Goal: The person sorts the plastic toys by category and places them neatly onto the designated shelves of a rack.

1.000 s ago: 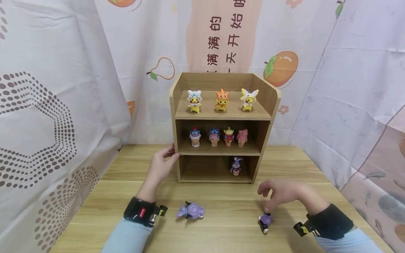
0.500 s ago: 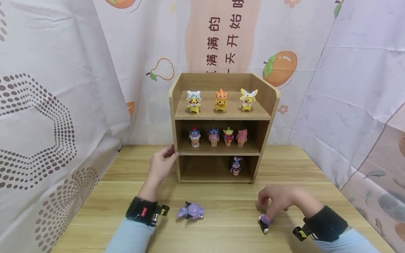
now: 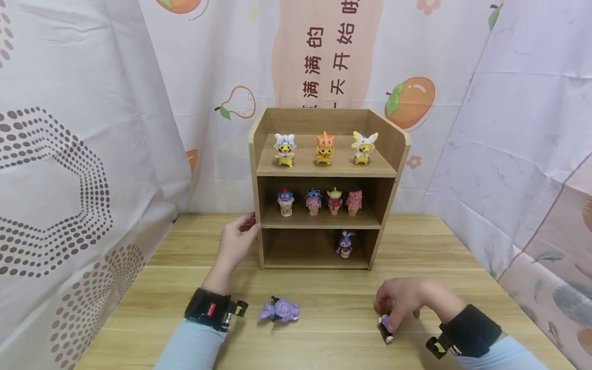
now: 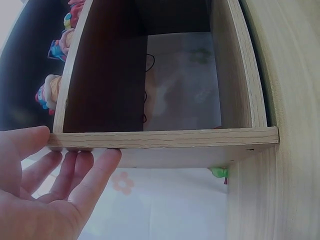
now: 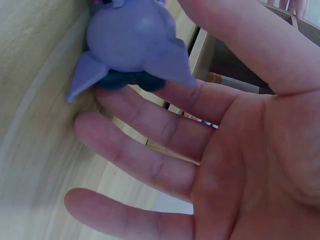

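Observation:
My left hand [image 3: 236, 242] grips the left side panel of a wooden display shelf [image 3: 324, 173], thumb on the front edge and fingers along the outer face, as the left wrist view also shows. On the table at the right, my right hand [image 3: 407, 299] has thumb and fingers around a small purple figurine [image 3: 385, 329] with a dark part. Seen from the right wrist, this figurine [image 5: 132, 37] has a round purple head and pointed ears; the other fingers are spread below it. Another purple figurine [image 3: 283, 310] lies on its side in front of the shelf.
Three yellow figurines [image 3: 325, 149] stand on the top tier. Several ice-cream-cone figurines [image 3: 313, 201] line the middle tier. A purple rabbit figurine [image 3: 345, 244] is at the right of the bottom tier. Patterned curtains [image 3: 185, 67] hang behind the table [image 3: 324, 349].
My right hand has come down and toward me onto the purple figurine, its thumb and fingers closing around it. The left hand keeps its hold on the shelf.

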A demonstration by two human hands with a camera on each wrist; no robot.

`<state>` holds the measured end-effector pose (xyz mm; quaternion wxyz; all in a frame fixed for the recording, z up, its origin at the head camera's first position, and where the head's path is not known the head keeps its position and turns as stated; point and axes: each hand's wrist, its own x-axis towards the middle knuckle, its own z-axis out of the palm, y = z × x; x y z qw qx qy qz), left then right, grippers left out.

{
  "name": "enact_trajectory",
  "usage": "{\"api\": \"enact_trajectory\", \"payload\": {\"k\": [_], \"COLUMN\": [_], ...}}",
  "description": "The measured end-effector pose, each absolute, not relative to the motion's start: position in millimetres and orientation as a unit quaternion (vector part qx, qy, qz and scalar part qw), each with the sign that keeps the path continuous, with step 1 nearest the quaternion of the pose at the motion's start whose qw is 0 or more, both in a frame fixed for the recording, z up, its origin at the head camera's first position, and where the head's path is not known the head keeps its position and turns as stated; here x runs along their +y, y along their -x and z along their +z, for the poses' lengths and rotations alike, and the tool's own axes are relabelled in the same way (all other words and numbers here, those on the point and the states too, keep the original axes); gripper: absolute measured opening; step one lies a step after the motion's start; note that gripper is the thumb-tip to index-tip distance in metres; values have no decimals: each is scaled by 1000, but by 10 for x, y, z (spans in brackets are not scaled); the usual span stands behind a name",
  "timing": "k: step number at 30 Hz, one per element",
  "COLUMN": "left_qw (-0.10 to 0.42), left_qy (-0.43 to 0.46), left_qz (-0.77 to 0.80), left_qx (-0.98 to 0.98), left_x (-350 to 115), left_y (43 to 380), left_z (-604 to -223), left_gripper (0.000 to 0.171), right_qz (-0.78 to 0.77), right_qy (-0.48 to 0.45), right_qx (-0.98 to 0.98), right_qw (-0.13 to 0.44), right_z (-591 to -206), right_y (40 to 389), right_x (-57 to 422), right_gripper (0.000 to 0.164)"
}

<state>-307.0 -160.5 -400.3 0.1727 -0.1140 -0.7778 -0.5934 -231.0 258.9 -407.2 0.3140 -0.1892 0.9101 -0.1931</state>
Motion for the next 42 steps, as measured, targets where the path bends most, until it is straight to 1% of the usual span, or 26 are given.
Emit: {"api": "enact_trajectory", "payload": {"k": [10, 19, 27, 31, 35, 42], "left_qw": [171, 168, 169, 169, 170, 171], "left_qy": [114, 114, 114, 114, 116, 113], "left_qz": [-590, -595, -591, -592, -593, -590], "left_qx": [-781, -778, -781, -780, -779, -781], "left_x": [-1607, -1609, -1613, -1611, -1606, -1601], "left_y": [3070, 3065, 3070, 3073, 3074, 3067], "left_z": [-3994, -3990, -4005, -4009, -4010, -4008], "left_gripper": [42, 40, 41, 41, 42, 42], "right_qz": [-177, -192, -247, -252, -248, -242], "right_qy": [199, 201, 270, 285, 303, 320], "right_qx": [913, 906, 872, 867, 867, 880], "right_qw": [308, 320, 325, 324, 308, 255], "right_z": [-4106, -4140, -4207, -4222, -4224, -4218], "right_y": [2281, 2302, 2348, 2365, 2368, 2368], "right_x": [2575, 2600, 2658, 2685, 2695, 2697], "right_gripper": [21, 18, 14, 13, 14, 19]}}
